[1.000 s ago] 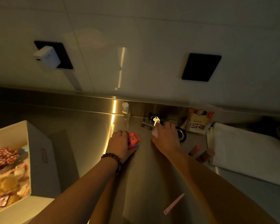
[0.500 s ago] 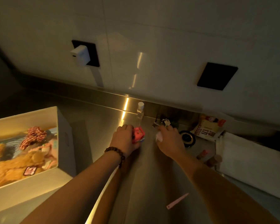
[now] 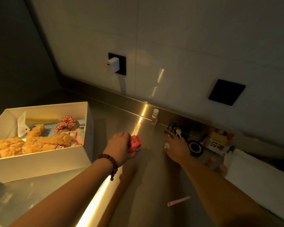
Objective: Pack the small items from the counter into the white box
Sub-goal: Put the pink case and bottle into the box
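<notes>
Now the view has swung left, so the white box (image 3: 82, 149), only partly in frame a second ago, sits almost whole at nine o'clock, open-topped and already holding a tan plush toy (image 3: 31, 143) and a red checked scrunchie (image 3: 66, 122). The left hand (image 3: 120, 147), with a bead bracelet (image 3: 111, 163) on its wrist, grips a small red item (image 3: 134, 143) as it did before, but that item now looks raised a little off the steel surface (image 3: 138, 185) rather than resting on it, near the centre of the frame and just to the right of the box wall. The right hand (image 3: 177, 148), at about three o'clock from the left, stays curled round something small and pale (image 3: 167, 145); I cannot tell what it is, and the hand has drawn slightly back from the keys (image 3: 177, 131) by the wall. Judging from this, both hands have finished picking and the carry to the box is starting. Left on the surface are a clear bottle (image 3: 155, 116) at twelve o'clock, a round black tin (image 3: 195, 147), a snack packet (image 3: 218, 140) and a pink stick (image 3: 178, 201) at five o'clock.
</notes>
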`<state>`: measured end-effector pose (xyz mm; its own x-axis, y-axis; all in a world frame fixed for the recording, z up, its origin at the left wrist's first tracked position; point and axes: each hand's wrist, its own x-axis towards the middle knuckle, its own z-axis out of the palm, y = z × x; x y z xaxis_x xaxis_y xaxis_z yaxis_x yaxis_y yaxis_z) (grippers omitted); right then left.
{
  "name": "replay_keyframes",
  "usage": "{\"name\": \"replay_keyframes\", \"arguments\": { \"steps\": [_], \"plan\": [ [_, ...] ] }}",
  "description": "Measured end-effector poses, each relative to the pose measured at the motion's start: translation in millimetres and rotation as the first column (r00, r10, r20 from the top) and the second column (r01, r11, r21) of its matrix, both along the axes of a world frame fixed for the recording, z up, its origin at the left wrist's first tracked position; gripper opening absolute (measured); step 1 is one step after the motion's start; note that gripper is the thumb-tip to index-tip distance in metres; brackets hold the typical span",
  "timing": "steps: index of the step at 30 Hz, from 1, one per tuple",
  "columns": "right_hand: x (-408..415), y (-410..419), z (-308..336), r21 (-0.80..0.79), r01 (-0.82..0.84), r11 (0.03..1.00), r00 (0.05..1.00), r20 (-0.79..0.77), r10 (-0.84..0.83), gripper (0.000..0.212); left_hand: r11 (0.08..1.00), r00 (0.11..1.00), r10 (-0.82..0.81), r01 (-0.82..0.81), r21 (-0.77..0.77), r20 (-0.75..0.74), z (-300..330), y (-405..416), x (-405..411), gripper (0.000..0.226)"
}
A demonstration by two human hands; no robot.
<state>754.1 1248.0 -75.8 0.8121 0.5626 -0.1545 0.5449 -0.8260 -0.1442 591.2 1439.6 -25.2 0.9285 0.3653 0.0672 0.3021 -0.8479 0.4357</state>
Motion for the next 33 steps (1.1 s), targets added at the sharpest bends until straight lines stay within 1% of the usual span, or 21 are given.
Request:
{"name": "replay_keyframes", "arguments": {
  "steps": [3,6,10,14,20,24,26,28,31,33],
  "plan": [
    [-9.1,2.1,5.9,0.037,-0.061,0.997,0.997,0.043,0.059,0.025,1.000,1.000,0.009,-0.009,-0.009,0.022,6.4,-2.7,-9.2,0.054],
    [-22.9,13.4,27.2,0.176,-0.092,0.980,0.996,0.038,0.086,0.022,1.000,0.998,0.020,-0.019,-0.007,0.062,20.4,-1.2,-18.0,0.053],
    [-44.4,53.2,78.7,0.389,-0.171,0.905,0.984,0.020,0.178,0.030,0.995,0.989,0.093,-0.097,0.024,0.113,51.2,16.0,-34.5,0.057],
    [-74.0,103.2,125.0,0.504,-0.269,0.821,0.956,0.039,0.289,0.037,0.970,0.966,0.212,-0.227,0.085,0.150,80.8,56.5,-65.6,0.056],
    [-127.4,172.7,149.1,0.526,-0.368,0.767,0.915,0.060,0.398,0.040,0.928,0.929,0.360,-0.366,0.064,0.088,103.3,136.0,-129.9,0.051],
    [-156.7,219.2,143.8,0.535,-0.387,0.751,0.899,0.040,0.435,0.041,0.917,0.919,0.391,-0.394,0.065,0.059,99.0,193.2,-168.9,0.048],
    [-167.5,243.2,138.9,0.526,-0.383,0.759,0.901,0.030,0.434,0.041,0.923,0.925,0.377,-0.379,0.059,0.055,91.5,220.6,-181.4,0.048],
    [-173.2,266.5,134.2,0.508,-0.363,0.781,0.917,0.044,0.397,0.041,0.938,0.940,0.339,-0.341,0.054,0.047,82.1,246.4,-185.8,0.048],
    [-177.4,294.6,131.6,0.505,-0.288,0.814,0.950,0.041,0.311,0.042,0.970,0.970,0.244,-0.244,0.008,0.026,67.4,275.6,-178.4,0.050],
    [-180.8,308.7,131.6,0.499,-0.252,0.829,0.962,0.039,0.269,0.041,0.983,0.983,0.183,-0.183,0.004,0.017,60.6,290.7,-166.5,0.051]
  ]
}}
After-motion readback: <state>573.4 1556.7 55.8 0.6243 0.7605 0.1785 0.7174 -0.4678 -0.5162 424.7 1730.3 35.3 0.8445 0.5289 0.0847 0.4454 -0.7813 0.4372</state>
